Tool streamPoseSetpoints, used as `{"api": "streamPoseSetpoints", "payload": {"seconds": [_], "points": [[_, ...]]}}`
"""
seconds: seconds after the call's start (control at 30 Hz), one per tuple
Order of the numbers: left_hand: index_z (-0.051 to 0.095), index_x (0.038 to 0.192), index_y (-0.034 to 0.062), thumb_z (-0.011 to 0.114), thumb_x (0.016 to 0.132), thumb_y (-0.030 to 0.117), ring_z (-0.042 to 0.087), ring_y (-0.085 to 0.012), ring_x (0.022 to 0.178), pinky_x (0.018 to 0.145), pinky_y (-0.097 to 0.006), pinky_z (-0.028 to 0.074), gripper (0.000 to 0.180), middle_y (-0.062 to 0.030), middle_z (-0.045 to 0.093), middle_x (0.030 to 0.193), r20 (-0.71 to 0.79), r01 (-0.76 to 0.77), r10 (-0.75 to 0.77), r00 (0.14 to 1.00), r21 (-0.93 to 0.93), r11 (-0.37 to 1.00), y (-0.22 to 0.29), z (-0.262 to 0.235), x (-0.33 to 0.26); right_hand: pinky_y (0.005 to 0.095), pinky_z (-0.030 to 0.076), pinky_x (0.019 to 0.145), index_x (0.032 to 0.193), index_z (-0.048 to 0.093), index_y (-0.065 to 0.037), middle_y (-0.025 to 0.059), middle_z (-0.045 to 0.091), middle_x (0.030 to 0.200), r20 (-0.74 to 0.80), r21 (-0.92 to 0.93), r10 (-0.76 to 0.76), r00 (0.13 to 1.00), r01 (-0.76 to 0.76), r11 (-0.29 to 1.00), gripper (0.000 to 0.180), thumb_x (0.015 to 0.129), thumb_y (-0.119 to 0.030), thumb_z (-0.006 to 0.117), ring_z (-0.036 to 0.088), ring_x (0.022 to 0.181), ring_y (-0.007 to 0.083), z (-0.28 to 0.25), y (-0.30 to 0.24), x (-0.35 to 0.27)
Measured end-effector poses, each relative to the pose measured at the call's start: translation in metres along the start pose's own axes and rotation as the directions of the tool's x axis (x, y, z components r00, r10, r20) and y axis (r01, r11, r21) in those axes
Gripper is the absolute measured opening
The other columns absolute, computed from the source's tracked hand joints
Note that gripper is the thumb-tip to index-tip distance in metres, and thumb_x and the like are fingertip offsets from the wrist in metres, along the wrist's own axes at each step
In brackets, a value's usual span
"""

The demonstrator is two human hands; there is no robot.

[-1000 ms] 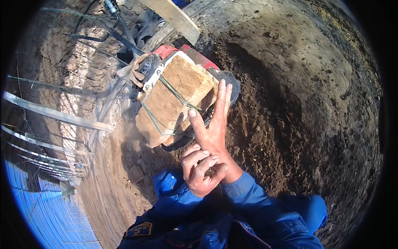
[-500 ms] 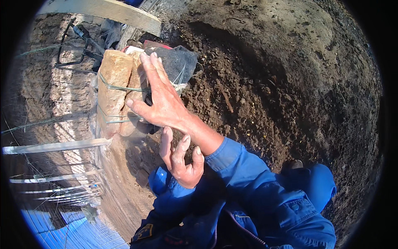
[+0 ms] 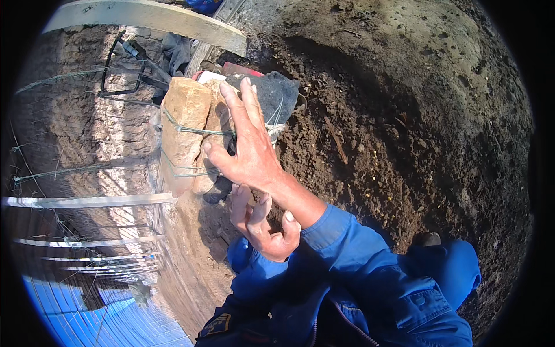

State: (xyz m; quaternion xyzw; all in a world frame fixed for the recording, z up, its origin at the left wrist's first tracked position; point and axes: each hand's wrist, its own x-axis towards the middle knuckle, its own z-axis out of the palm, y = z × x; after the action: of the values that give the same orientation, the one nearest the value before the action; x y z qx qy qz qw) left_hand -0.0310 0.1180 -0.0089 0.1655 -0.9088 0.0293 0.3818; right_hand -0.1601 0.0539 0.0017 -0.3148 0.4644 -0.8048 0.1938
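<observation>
My right hand point(image 3: 253, 153) is stretched out with fingers and thumb apart, back upward. It is over or beside two rough tan blocks point(image 3: 186, 110) bound with thin green cord point(image 3: 191, 128); I cannot tell if it touches them. Just below its wrist is my left hand point(image 3: 267, 231), fingers loosely bent and apart, nothing visible in it. A dark grey cloth point(image 3: 282, 92) lies against the blocks beyond my right fingers, with a red item point(image 3: 243, 70) and a white item point(image 3: 210, 76) behind.
Loose brown soil point(image 3: 358, 156) spreads to the right. A pale wooden beam point(image 3: 144, 17) crosses the top left. To the left stand a rough wall point(image 3: 110, 133), a black-framed tool point(image 3: 115, 75), pale slats point(image 3: 87, 200) and blue sheeting point(image 3: 115, 315).
The whole view has shifted, so blocks, soil and hands appear farther right and slightly lower. Both hands keep nearly the same pose beside the blocks.
</observation>
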Motion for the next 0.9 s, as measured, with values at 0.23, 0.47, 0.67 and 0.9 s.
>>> {"api": "streamPoseSetpoints", "payload": {"seconds": [0.23, 0.47, 0.67, 0.9], "points": [[0.066, 0.129, 0.0024, 0.072, 0.096, 0.025, 0.057, -0.0427, 0.129, 0.108, -0.056, 0.05, 0.04, -0.0236, 0.055, 0.139, -0.02, -0.002, 0.002, 1.0, -0.006, 1.0, 0.005, -0.002, 0.003, 0.0587, 0.02, 0.129, 0.168, 0.029, -0.009, 0.0388, 0.01, 0.172, -0.024, -0.005, -0.013, 1.0, 0.013, 1.0, 0.098, 0.083, -0.025, 0.074, 0.011, 0.161, 0.0563, -0.004, -0.001, -0.003], [0.065, 0.128, 0.0007, 0.073, 0.092, 0.015, 0.062, -0.0373, 0.118, 0.096, -0.047, 0.058, 0.04, -0.021, 0.056, 0.129, -0.028, 0.033, -0.035, 0.999, -0.055, 0.998, 0.012, -0.005, 0.008, 0.0562, 0.025, 0.128, 0.161, 0.041, -0.003, 0.0326, 0.027, 0.168, -0.206, -0.088, -0.084, 0.975, 0.067, 0.994, 0.086, 0.082, -0.018, 0.071, 0.025, 0.159, 0.0502, -0.008, -0.001, -0.005], [0.066, 0.131, -0.0002, 0.078, 0.085, 0.003, 0.065, -0.0372, 0.121, 0.094, -0.042, 0.061, 0.048, -0.0243, 0.055, 0.136, 0.142, 0.235, -0.2, 0.969, -0.294, 0.927, 0.032, -0.015, 0.013, 0.05, 0.034, 0.126, 0.156, 0.049, -0.004, 0.0276, 0.039, 0.165, -0.293, -0.135, -0.11, 0.95, 0.073, 0.988, 0.07, 0.088, -0.009, 0.068, 0.04, 0.153, 0.043, -0.026, -0.008, -0.005], [0.07, 0.129, 0.0029, 0.083, 0.081, 0.003, 0.068, -0.0393, 0.118, 0.098, -0.046, 0.061, 0.05, -0.0219, 0.057, 0.138, 0.056, 0.26, -0.263, 0.963, -0.435, 0.862, 0.033, -0.014, 0.019, 0.0444, 0.025, 0.13, 0.16, 0.039, 0.003, 0.0203, 0.038, 0.167, -0.257, -0.029, -0.084, 0.963, 0.079, 0.996, 0.064, 0.103, -0.012, 0.063, 0.035, 0.157, 0.0307, -0.037, -0.019, -0.027]]}}
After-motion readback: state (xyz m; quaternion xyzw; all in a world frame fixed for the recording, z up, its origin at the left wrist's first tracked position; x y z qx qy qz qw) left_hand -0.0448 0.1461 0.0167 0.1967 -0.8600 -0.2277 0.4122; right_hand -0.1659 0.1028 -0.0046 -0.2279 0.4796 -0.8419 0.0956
